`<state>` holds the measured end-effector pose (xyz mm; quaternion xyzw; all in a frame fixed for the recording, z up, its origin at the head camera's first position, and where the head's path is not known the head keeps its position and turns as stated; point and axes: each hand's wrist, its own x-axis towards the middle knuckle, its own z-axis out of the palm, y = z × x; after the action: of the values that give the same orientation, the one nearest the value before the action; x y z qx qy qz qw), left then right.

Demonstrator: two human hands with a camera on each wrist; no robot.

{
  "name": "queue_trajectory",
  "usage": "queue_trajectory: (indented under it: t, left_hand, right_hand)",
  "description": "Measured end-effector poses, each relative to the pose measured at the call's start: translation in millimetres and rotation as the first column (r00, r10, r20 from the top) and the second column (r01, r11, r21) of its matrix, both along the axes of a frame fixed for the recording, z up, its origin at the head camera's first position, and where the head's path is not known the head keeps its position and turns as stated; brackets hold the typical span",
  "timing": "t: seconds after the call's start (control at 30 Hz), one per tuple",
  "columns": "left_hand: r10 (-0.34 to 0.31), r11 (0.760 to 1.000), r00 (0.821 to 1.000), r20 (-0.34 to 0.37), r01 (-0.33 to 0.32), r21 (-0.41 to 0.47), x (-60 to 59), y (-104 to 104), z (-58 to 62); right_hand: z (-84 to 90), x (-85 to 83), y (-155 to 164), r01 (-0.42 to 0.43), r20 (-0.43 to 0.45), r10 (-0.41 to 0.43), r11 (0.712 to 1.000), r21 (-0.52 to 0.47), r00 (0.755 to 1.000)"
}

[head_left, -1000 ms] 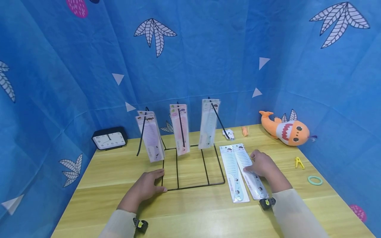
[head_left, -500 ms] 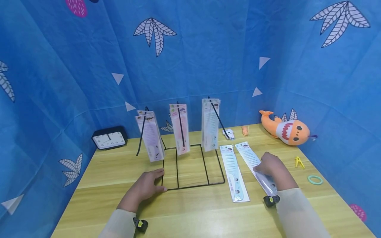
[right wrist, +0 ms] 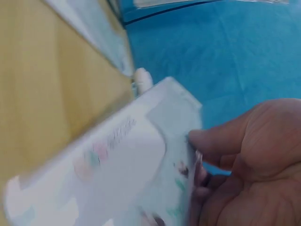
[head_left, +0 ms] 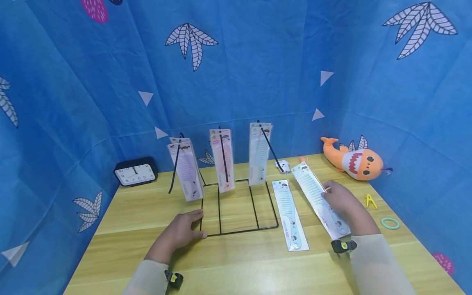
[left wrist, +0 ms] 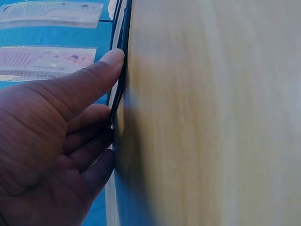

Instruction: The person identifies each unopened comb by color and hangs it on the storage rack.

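My right hand [head_left: 341, 200] pinches a packaged pale-blue plastic comb [head_left: 318, 198] by its right edge, its top end tilted up off the table. In the right wrist view the thumb lies on the pack's edge. A second packaged blue comb [head_left: 290, 217] lies flat to its left. My left hand [head_left: 180, 230] holds the front left corner of a black wire display rack [head_left: 239, 231], thumb and fingertips on the wire. Packaged combs hang from the rack's three hooks: purple combs [head_left: 188, 172] at left, pink combs [head_left: 229, 164] in the middle, blue combs [head_left: 258, 159] at right.
An alarm clock [head_left: 135, 172] stands at the back left. At the right are an orange shark plush [head_left: 354, 162], a yellow letter A [head_left: 371, 201] and a green ring [head_left: 390, 223]. A small white figure [head_left: 283, 166] lies behind the rack. Blue cloth encloses the table.
My right hand has slid its packaged comb rightward, away from the other flat one, and raised it off the table. The left hand stays on the rack. The hanging blue combs swing slightly.
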<state>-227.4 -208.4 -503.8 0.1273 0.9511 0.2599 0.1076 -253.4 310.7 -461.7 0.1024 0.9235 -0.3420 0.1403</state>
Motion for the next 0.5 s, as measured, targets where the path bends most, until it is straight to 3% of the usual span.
queue_trajectory:
  t: [0.27, 0.5]
  left_hand:
    - [-0.009, 1.0, 1.0, -0.015, 0.009, 0.0, -1.2, -1, 0.5]
    - [-0.014, 1.0, 1.0, -0.015, 0.014, -0.003, -2.3, -2, -0.5]
  right_hand:
    - [21.2, 7.3, 0, -0.038, -0.116, 0.023, 0.991, -0.128, 0.993]
    - [32.1, 12.8, -5, -0.078, -0.192, 0.019, 0.95, -0.304, 0.981]
